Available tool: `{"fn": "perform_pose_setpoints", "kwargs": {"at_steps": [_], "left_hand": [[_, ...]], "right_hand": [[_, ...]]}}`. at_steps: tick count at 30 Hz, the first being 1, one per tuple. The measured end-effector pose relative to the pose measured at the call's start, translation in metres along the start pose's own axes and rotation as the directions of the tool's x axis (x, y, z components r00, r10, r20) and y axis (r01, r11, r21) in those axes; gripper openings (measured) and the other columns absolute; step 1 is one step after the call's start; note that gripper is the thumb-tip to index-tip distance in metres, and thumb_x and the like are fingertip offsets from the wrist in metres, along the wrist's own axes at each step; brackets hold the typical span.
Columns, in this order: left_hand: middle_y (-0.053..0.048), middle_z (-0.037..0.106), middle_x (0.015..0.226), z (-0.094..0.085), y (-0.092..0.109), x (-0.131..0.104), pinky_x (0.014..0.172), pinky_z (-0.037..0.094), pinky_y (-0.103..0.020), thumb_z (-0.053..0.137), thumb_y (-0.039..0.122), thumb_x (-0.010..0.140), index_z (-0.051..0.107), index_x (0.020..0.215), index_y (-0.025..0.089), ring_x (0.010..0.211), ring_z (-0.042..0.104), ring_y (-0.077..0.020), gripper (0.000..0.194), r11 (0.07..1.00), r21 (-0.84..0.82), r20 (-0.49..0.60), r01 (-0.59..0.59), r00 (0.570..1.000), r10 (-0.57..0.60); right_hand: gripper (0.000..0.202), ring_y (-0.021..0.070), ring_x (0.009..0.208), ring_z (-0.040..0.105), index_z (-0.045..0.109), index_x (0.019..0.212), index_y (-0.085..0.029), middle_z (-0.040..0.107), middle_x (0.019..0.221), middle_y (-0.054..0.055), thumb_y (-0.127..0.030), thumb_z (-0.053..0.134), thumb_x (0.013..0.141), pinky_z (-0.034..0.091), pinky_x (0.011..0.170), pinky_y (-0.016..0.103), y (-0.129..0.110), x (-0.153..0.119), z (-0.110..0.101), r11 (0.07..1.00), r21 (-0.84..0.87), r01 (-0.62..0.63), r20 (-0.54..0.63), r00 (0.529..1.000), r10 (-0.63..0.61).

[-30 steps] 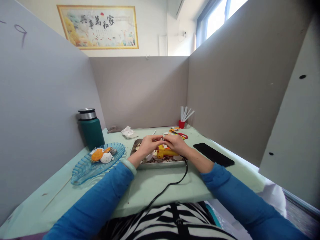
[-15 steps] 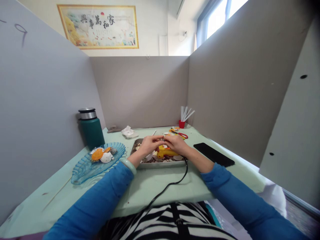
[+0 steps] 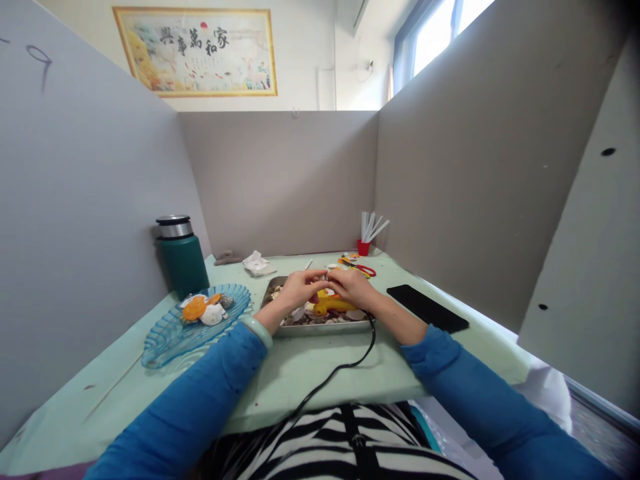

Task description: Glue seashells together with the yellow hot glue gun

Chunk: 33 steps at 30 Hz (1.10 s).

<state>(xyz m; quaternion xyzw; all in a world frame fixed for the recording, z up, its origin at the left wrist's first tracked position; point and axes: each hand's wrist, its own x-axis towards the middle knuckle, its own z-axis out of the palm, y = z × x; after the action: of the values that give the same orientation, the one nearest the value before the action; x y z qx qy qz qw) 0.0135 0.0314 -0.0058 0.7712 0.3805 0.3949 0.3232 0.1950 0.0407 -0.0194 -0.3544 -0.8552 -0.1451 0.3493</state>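
Note:
Over a metal tray (image 3: 325, 329) my left hand (image 3: 303, 287) and my right hand (image 3: 353, 287) meet, fingertips nearly touching. Both sets of fingers are pinched around something small, mostly hidden by the fingers; its kind cannot be made out. Small shells (image 3: 310, 321) in brown and whitish tones fill the tray. Lying on them, just below my hands, is a yellow glue gun (image 3: 333, 305), partly covered by my right hand. Its black cord (image 3: 345, 367) runs over the tray's near edge and down toward my lap.
On the left, a blue plate (image 3: 165, 337) bears orange and white shells (image 3: 195, 308) beside a green bottle (image 3: 183, 263). A thin stick (image 3: 115, 385) lies nearer. Behind are crumpled tissue (image 3: 257, 264), scissors (image 3: 367, 271) and a red cup (image 3: 364, 249) of glue sticks; a black slab (image 3: 427, 308) lies right.
Both hands keep the same pinched pose over the tray. The view has shifted very slightly; nothing else visibly differs.

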Motion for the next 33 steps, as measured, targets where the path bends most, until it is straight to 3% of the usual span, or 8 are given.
{"fn": "perform_pose_setpoints", "kwargs": {"at_steps": [6,33], "left_hand": [[-0.002,0.064,0.07,0.0002,0.0,-0.0004,0.05,0.045,-0.022,0.061,0.043,0.074,0.06,0.117,0.014,0.048,0.054,-0.0099,0.052,0.998,0.051,0.0,-0.028,1.0,0.028],[0.0,0.061,0.064,-0.0002,-0.001,-0.0006,0.049,0.046,-0.021,0.056,0.036,0.078,0.059,0.117,0.016,0.048,0.056,-0.0106,0.044,0.997,0.071,0.062,-0.04,0.997,0.036]], "right_hand": [[0.025,0.0105,0.055,0.044,0.059,0.072,-0.016,0.056,0.06,0.001,-0.032,0.049,0.089,0.024,0.055,0.021,0.0008,0.0006,0.0007,1.0,0.006,-0.012,-0.004,1.0,0.012],[0.025,0.0089,0.052,0.041,0.057,0.067,-0.016,0.053,0.056,-0.001,-0.031,0.053,0.086,0.024,0.053,0.021,0.0015,-0.0001,0.0004,0.999,0.046,-0.009,-0.022,1.0,0.01]]}}
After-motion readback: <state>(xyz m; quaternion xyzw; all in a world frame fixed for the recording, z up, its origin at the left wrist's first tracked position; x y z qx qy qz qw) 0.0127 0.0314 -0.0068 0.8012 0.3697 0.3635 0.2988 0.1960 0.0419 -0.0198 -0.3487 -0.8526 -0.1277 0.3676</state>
